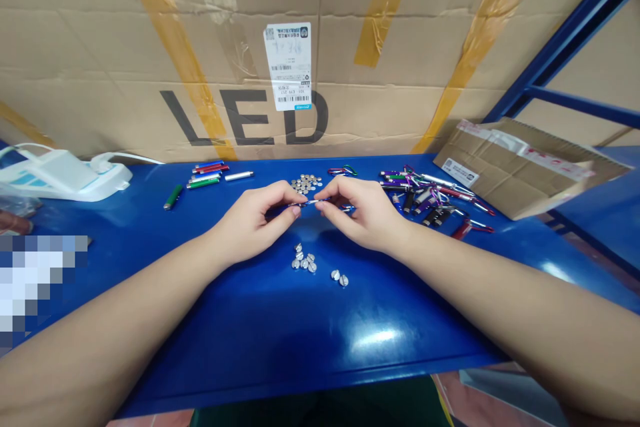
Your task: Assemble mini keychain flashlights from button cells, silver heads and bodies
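Observation:
My left hand [255, 217] and my right hand [357, 210] meet above a blue table [310, 327], both fingertips pinching a slim metal tube [309, 202]. Just beyond them lies a pile of small silver discs [306, 183], and a smaller group of them [303, 259] sits nearer me, with a pair [339, 278] beside it. To the left lies a row of coloured mini torches [207, 175], with a green one [173, 196] apart. A heap of torches with carabiner clips [430, 197] lies to the right of my right hand.
A large cardboard carton printed LED [245, 117] forms the back wall. A flat cardboard box [515, 170] lies at the right end of the table, below a blue metal shelf frame [560, 60]. A white plastic device [60, 177] sits at the left.

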`<state>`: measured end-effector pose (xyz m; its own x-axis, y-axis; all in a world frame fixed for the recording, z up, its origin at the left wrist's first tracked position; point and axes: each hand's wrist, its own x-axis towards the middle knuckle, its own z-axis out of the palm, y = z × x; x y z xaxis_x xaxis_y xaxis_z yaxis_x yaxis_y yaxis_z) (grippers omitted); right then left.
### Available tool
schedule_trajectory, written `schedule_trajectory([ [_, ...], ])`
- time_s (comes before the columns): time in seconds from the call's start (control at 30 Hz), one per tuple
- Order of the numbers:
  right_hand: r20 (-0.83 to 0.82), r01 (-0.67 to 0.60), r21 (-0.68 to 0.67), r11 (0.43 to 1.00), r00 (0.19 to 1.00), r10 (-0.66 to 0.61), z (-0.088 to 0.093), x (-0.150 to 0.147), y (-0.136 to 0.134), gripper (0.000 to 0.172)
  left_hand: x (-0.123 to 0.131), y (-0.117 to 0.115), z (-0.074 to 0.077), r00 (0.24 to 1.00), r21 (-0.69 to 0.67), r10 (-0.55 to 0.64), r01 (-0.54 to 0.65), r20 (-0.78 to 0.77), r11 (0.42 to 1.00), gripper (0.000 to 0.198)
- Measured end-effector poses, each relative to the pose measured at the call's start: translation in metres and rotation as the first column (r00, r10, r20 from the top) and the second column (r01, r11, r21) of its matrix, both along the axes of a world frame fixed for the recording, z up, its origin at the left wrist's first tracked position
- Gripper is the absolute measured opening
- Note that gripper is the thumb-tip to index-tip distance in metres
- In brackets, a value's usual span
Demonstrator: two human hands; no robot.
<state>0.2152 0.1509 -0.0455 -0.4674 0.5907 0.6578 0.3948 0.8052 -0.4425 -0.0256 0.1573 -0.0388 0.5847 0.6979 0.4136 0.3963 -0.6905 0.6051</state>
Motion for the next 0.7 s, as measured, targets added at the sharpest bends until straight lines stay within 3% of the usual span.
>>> schedule_trajectory([
  [0.17,-0.015,-0.009,0.031,0.999,1.0,0.009,0.0,-0.001,-0.001,0.003,-0.001,0.0,-0.001,1.0,0.049,-0.003,0.003,-0.003,0.999,0.013],
  [0.5,-0.085,-0.078,-0.177,0.981,0.994,0.064,0.005,0.007,0.003,0.006,-0.003,0.002,0.0,0.995,0.012,0.035,-0.034,-0.097,0.999,0.024],
  [0.6,-0.23,-0.149,-0.313,0.938,0.97,0.077,0.006,0.009,0.009,0.008,-0.004,0.003,0.0,0.989,-0.019,0.041,-0.044,-0.139,0.999,0.028],
  [0.7,-0.446,-0.243,-0.459,0.854,0.895,0.015,0.011,0.015,0.016,0.011,-0.005,0.002,-0.001,0.989,-0.059,0.034,-0.043,-0.147,0.997,0.029],
])
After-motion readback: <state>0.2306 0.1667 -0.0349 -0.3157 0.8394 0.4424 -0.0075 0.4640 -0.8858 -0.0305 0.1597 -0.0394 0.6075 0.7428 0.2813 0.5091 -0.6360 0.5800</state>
